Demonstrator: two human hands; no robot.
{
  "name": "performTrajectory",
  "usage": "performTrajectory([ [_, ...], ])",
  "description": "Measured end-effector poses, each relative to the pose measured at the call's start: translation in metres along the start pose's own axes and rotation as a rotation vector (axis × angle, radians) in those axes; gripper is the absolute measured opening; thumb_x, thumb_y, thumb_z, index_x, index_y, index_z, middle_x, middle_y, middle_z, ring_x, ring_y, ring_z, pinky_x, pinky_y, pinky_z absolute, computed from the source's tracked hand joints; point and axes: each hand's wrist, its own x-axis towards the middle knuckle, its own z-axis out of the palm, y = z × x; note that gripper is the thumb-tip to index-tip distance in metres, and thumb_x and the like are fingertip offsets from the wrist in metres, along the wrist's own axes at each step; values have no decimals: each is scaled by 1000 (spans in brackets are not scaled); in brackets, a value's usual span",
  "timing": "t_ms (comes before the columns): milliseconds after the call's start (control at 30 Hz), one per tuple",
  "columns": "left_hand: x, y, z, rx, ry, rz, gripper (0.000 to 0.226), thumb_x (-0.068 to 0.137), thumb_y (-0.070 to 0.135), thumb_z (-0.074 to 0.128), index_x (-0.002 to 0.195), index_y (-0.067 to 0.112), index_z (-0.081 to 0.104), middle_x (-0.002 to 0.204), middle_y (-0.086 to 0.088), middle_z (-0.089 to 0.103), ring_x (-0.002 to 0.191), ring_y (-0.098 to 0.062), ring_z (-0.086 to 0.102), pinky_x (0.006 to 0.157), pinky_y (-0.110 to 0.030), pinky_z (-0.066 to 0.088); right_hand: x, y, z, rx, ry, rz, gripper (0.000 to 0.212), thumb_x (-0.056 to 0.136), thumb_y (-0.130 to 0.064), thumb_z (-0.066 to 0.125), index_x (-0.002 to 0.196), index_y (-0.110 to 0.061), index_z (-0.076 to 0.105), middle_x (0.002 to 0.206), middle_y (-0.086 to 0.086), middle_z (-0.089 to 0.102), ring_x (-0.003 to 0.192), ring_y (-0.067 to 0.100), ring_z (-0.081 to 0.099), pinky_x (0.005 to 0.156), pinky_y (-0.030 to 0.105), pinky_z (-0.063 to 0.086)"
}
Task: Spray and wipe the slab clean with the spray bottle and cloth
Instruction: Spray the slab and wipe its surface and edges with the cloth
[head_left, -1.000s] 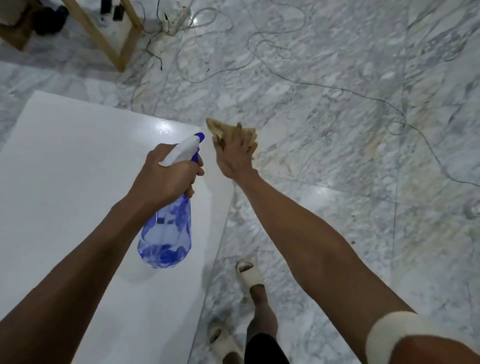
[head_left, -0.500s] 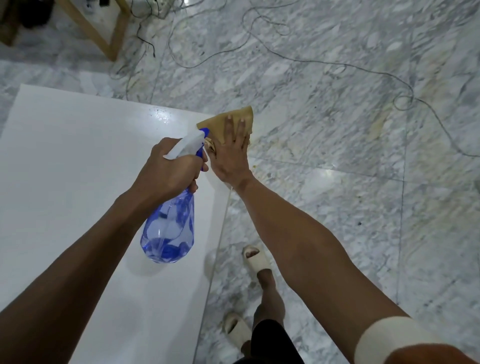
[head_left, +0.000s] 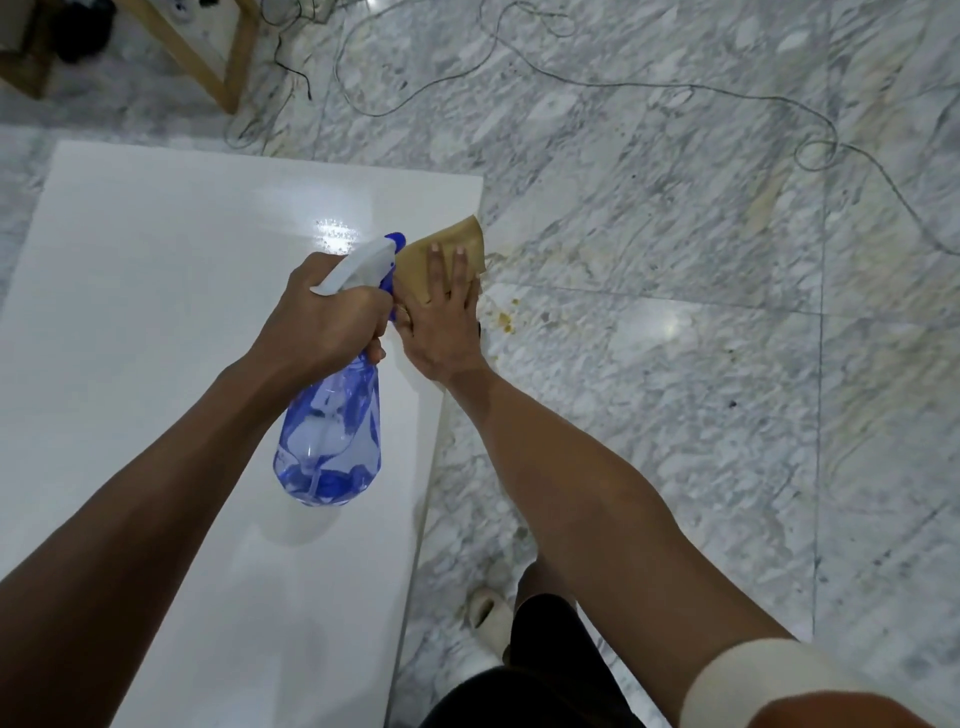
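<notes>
Two hands are working at the far right edge of the glossy white rectangular slab (head_left: 171, 332), which is lying flat on the grey-veined marble floor (head_left: 675, 415). The left hand (head_left: 332, 317) is gripping the neck of the translucent blue plastic spray bottle with the white trigger head (head_left: 332, 441), fingers curled round it, nozzle pointing ahead toward a patch of wet droplets glinting near the slab's far end. The right hand (head_left: 441, 322) is lying flat, fingers straight, pressing the tan square cloth (head_left: 447, 244) down right at the slab's right edge, with a corner of the cloth hanging over onto the floor.

Here is where it could be going wrong. The cloth is sitting half off the edge, so a push outward is likely to drag it onto the yellowish-brown stains (head_left: 506, 319) on the floor just beside the slab, and that grime could be coming straight back onto the white surface. The bottle is hanging close above the slab with liquid pooled at its base; a slack grip would probably be sending it down onto that polished face. The two hands are nearly touching, so a squeeze of the trigger now may be wetting the right hand's knuckles instead of the slab. Thin grey cables (head_left: 571, 73) are trailing across the floor beyond, a possible snag for feet.
</notes>
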Motion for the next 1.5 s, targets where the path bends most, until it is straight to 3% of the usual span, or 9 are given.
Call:
performTrajectory([
  [67, -10, -5, 6, 38, 18, 21, 8, 83, 8, 59, 77, 4, 62, 57, -6, 67, 38, -11, 61, 52, -24, 58, -19, -9, 4, 23, 14, 8, 60, 99, -57, 34, 154, -38, 21, 166, 18, 9, 151, 47, -1, 116, 66, 13],
  [133, -23, -10, 12, 72, 41, 31, 19, 84, -2, 55, 68, 8, 57, 42, 3, 56, 39, -12, 60, 45, -17, 52, -38, -17, 8, 73, 56, 11, 60, 98, -56, 39, 153, -35, 27, 165, 18, 13, 151, 47, 2, 116, 67, 13],
  [267, -53, -24, 18, 43, 52, 66, 7, 77, 5, 54, 71, 7, 57, 58, -12, 54, 55, -30, 61, 61, -37, 55, -72, -33, 12, 147, 160, 15, 76, 96, -50, 55, 150, -34, 4, 161, 21, 24, 149, 50, 12, 115, 68, 16],
  [333, -68, -34, 21, 29, 40, 60, 10, 75, 4, 52, 67, 6, 56, 50, -5, 52, 48, -24, 59, 62, -38, 55, -88, -40, 13, 141, 148, 16, 76, 95, -49, 55, 149, -33, 3, 162, 20, 23, 149, 49, 12, 115, 68, 17],
  [567, -130, -79, 35, 97, 67, 26, 23, 84, -1, 52, 64, 11, 55, 42, 6, 53, 38, -11, 58, 54, -28, 53, -151, -64, 26, 81, 41, 4, 52, 101, -54, 32, 149, -36, 37, 165, 19, 13, 151, 48, 1, 116, 68, 13],
  [700, -172, -112, 41, 88, 60, -15, 9, 78, 8, 54, 72, 3, 60, 58, -13, 60, 46, -21, 60, 61, -37, 58, -200, -82, 33, 62, 55, -17, 55, 100, -52, 26, 152, -36, 32, 164, 21, 12, 150, 49, 1, 115, 67, 15],
  [867, -224, -154, 35, 65, 71, -144, 45, 63, 18, 52, 99, -4, 68, 93, -29, 73, 55, -28, 63, 78, -55, 63, -258, -105, 41, 60, 75, -23, 53, 99, -56, 40, 150, -40, 37, 164, 22, 13, 150, 50, 2, 115, 67, 14],
  [1067, -276, -192, 33, 63, 81, -147, 33, 76, 2, 51, 104, -9, 65, 97, -23, 74, 51, -23, 59, 61, -34, 59, -320, -132, 44, 75, 31, -14, 53, 100, -58, 31, 150, -41, 36, 165, 20, 7, 150, 48, -5, 116, 67, 8],
  [1500, -362, -249, 61, 11, 150, -214, 29, 67, 10, 52, 86, -7, 66, 89, -34, 70, 60, -43, 67, 76, -63, 61, -420, -170, 62, 141, 111, -51, 54, 99, -56, 40, 149, -37, 42, 162, 23, 19, 150, 49, 6, 116, 66, 10],
])
